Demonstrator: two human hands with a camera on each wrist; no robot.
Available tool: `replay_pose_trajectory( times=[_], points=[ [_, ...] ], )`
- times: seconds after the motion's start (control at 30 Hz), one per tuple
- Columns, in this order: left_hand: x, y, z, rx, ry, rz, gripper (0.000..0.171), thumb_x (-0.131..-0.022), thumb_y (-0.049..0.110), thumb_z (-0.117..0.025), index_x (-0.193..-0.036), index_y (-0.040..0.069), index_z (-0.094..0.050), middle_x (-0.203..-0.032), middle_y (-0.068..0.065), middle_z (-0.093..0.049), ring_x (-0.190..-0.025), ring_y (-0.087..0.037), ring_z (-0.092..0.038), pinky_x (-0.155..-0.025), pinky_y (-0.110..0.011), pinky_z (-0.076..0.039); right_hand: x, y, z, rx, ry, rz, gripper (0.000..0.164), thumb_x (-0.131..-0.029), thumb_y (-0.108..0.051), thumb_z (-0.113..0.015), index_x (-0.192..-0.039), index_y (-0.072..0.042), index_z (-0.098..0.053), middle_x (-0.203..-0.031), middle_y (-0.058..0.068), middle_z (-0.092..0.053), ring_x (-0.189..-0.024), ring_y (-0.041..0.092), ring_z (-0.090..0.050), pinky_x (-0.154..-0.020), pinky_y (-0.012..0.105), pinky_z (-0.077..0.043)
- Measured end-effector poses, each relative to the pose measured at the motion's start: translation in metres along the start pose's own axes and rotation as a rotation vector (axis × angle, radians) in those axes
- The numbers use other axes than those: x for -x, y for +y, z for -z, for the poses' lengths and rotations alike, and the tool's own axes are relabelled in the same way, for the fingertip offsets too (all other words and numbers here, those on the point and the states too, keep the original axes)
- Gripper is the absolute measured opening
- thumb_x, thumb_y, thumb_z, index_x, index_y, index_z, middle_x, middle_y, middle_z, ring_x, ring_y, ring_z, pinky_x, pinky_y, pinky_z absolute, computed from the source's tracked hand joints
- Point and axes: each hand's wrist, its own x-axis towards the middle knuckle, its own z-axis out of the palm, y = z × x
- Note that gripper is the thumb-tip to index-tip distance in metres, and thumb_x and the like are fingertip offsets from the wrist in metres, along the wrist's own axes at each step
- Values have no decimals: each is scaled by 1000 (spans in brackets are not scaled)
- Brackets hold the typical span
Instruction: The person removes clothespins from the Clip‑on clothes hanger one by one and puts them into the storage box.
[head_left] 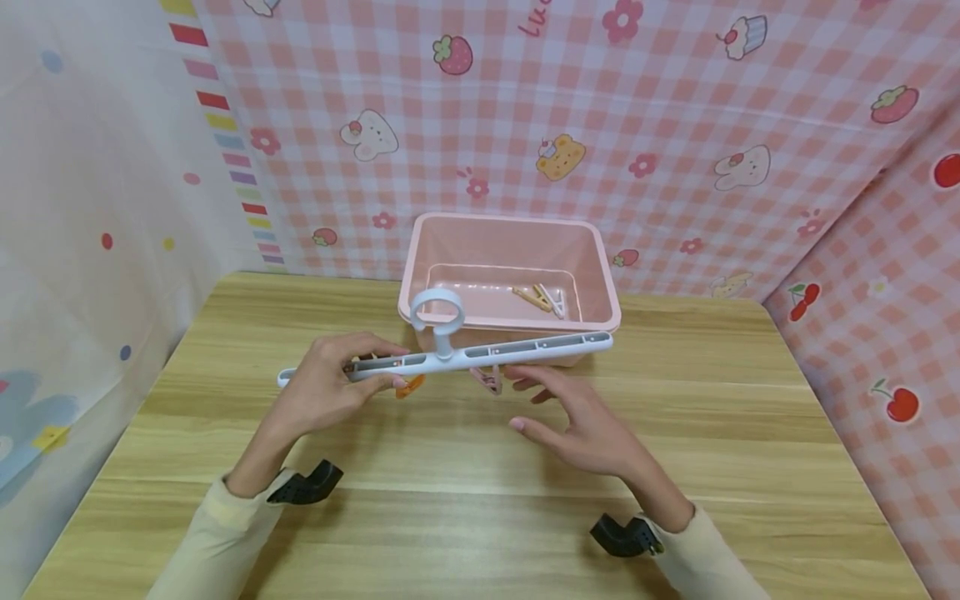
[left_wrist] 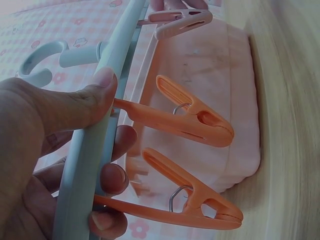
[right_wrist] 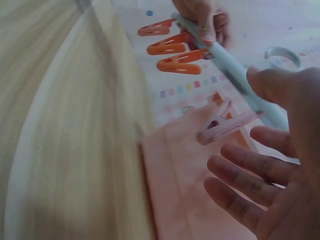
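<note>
Pale blue plastic makes up the hanger [head_left: 510, 352], which I have up over the table [head_left: 420, 517], just in front of the pink bin [head_left: 510, 221] and crossing its near side from my head view. I have the left hand [head_left: 330, 379] gripping the bar near its left end, thumb on one side and fingers curled round the other; the tip of the bar sticks out beyond the knuckles. The curled hook [head_left: 437, 295] rises from the middle of the bar.

My right hand [head_left: 581, 421] is spread, thumb and fingers well apart, with the fingertips close to the pink clip [left_wrist: 175, 27]. I cannot tell whether any of them touch it or the bar.

From the right wrist I count three orange clips [right_wrist: 167, 48] hanging in a row off the bar by the left hand; the left wrist shows two of them close up, jaws away from the bar. The pink clip hangs from the other half of the bar, past the hook.

Inside the bin, toward its right side, I see a yellow clip [head_left: 532, 298] and a white clip [head_left: 551, 300] lying together. Pink checked cloth [head_left: 525, 108] with strawberries, flowers and animals hangs behind the table. Both wrists carry light sleeves [head_left: 225, 525], each with a black bracket [head_left: 307, 483] beside it.
</note>
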Motion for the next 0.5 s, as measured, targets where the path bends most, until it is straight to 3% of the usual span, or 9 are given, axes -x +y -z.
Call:
replay_pose_trajectory(
  times=[0.27, 0.5],
  points=[
    [0, 1, -2, 23, -11, 4, 29, -82, 17, -88, -109, 22, -79, -96, 9, -77, -72, -11, -61, -55, -23, -45, -8, 8, -13, -28, 25, -90, 54, -99, -25, -71, -149, -20, -50, -138, 5, -64, -125, 32, -62, -94, 41, -58],
    [-1, 3, -2, 18, -15, 4, 29, -81, 18, -88, -109, 22, -79, -95, 9, -76, -71, -10, -59, -54, -23, -43, -18, 11, -26, -45, 80, -102, 43, -100, -21, -69, -141, -11, -58, -130, 10, -69, -120, 27, -65, -91, 40, -59]
  ],
)
